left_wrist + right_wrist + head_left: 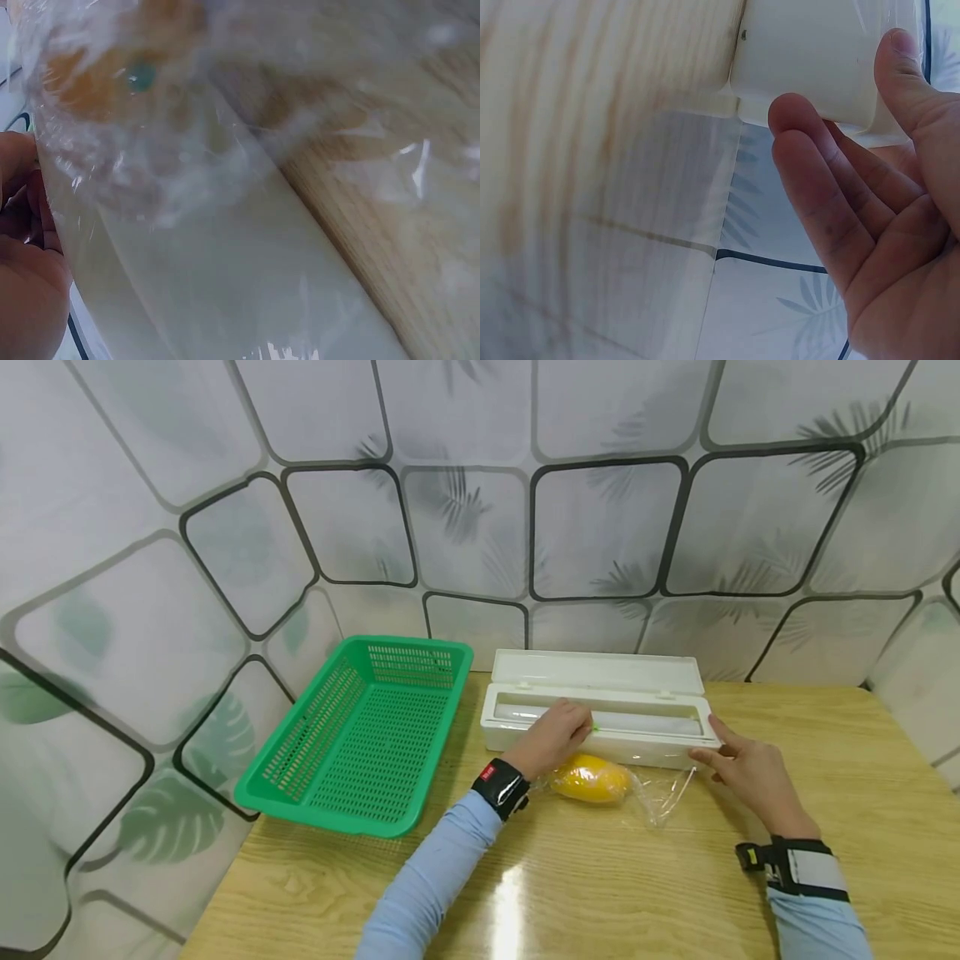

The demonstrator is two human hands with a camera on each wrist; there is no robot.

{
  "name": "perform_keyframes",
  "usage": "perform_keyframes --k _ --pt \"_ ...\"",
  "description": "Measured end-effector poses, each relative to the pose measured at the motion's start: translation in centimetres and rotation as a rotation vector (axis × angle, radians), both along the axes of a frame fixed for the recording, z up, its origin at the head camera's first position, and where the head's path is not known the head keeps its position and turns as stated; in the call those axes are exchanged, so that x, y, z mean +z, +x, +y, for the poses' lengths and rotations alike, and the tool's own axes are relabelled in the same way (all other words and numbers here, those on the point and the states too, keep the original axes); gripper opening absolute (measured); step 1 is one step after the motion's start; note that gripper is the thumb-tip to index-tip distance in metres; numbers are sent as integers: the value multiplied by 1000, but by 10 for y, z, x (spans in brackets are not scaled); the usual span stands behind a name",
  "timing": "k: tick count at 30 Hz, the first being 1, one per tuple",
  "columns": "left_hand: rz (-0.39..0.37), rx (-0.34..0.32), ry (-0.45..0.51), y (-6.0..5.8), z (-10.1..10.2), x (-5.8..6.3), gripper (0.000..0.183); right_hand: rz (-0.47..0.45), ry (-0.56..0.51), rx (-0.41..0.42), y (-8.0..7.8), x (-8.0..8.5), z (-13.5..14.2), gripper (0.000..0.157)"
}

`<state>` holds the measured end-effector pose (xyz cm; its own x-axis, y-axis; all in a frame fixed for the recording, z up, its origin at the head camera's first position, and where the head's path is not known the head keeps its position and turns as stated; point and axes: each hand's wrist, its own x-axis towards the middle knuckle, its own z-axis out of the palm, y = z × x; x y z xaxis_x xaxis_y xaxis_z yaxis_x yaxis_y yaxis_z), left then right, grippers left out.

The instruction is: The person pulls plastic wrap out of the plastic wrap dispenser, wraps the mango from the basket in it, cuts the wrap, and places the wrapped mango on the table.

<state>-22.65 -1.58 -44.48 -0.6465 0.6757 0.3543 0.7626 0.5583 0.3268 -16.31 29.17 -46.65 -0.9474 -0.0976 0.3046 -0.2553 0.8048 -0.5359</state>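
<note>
A white cling film dispenser [600,718] stands on the table with its lid up and a film roll inside. My left hand [551,737] is at its front rim, fingers curled at a small green slide cutter [595,727]. My right hand [753,770] grips the dispenser's right end; in the right wrist view its thumb [900,64] lies against the box. Before the box lies a yellow oval thing [591,778] in clear film, its exact kind unclear. Loose cling film [658,793] spreads to its right. The left wrist view shows film over the box front [225,277].
A green plastic basket [375,747] stands on the left of the wooden table [600,885]. Behind the table hangs a patterned wall covering [465,518]. The dispenser's raised lid [596,670] is close to it.
</note>
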Motion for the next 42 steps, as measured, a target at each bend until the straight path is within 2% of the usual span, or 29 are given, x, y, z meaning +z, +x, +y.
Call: perform_keyframes --k 9,21,34,42 --pt "17 -17 34 1 -7 0 19 2 3 -5 0 2 -1 68" --pt "51 -40 81 -1 -15 -3 23 -17 -6 -17 0 0 -1 69" --pt "45 -16 88 0 -17 -3 21 -30 -19 -22 0 0 0 69" --pt "40 -35 128 -1 -20 -5 24 -39 -18 -32 0 1 -1 69"
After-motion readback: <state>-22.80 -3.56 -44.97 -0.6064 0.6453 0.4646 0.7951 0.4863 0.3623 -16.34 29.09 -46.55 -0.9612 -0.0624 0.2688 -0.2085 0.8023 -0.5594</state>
